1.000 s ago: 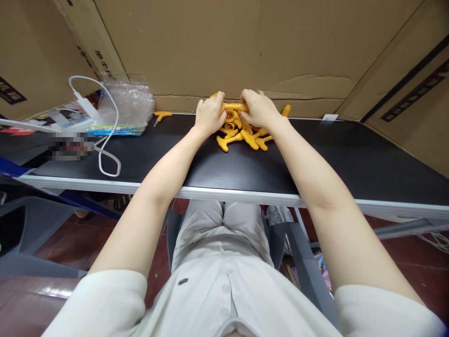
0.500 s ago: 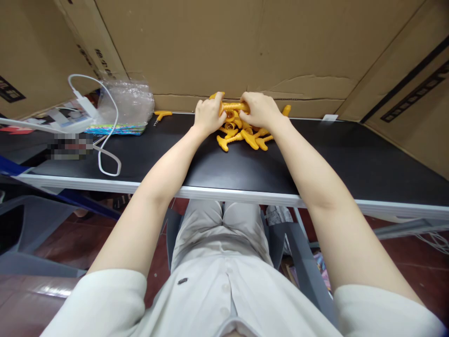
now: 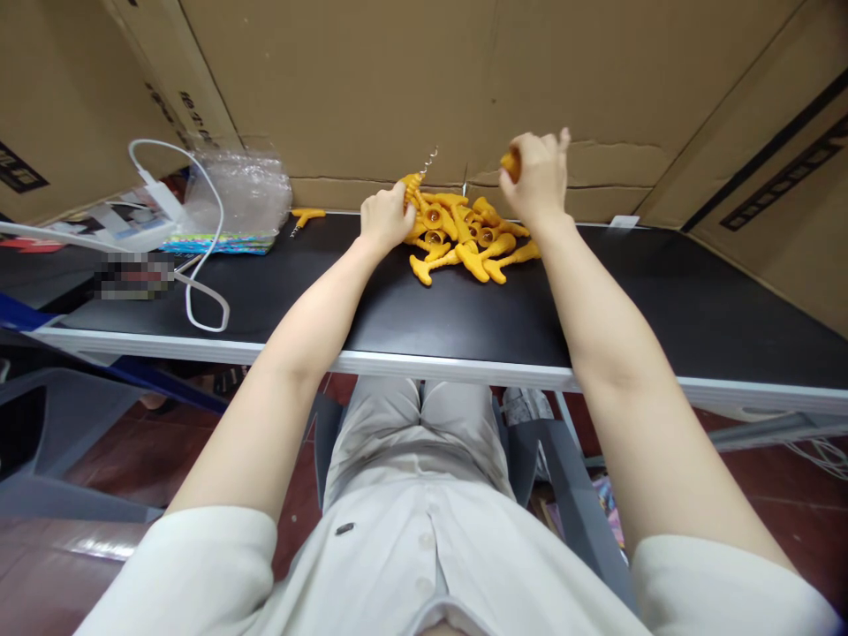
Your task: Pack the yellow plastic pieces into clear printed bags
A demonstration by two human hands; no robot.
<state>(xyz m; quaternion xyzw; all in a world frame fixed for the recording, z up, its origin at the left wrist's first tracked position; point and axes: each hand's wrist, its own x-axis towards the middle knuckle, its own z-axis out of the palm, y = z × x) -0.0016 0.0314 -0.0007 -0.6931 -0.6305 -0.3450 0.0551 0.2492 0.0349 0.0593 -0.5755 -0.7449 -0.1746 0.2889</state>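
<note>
My left hand (image 3: 386, 216) is closed around a yellow corkscrew (image 3: 412, 184), whose bare metal spiral points up and to the right. My right hand (image 3: 540, 177) is raised in front of the cardboard, its fingers wrapped round a yellow plastic piece (image 3: 510, 164). That piece is mostly hidden, but its end shows beside the thumb. Between and below the hands lies a heap of yellow corkscrew parts (image 3: 457, 234). Some of them have round hollow ends facing me, and others have curved handles. A thin metal point (image 3: 465, 184) rises behind the heap.
Another yellow corkscrew (image 3: 308, 215) lies apart on the black table (image 3: 464, 327), its spiral bare. Clear plastic bags (image 3: 238, 190), a white cable (image 3: 208, 296) and small clutter are at the left. A cardboard wall (image 3: 430, 79) borders the table's back; a white tab (image 3: 624, 222) is at right.
My hands have parted. The right one has moved up and right with a yellow piece, and the spiral of the corkscrew in my left hand is now exposed.
</note>
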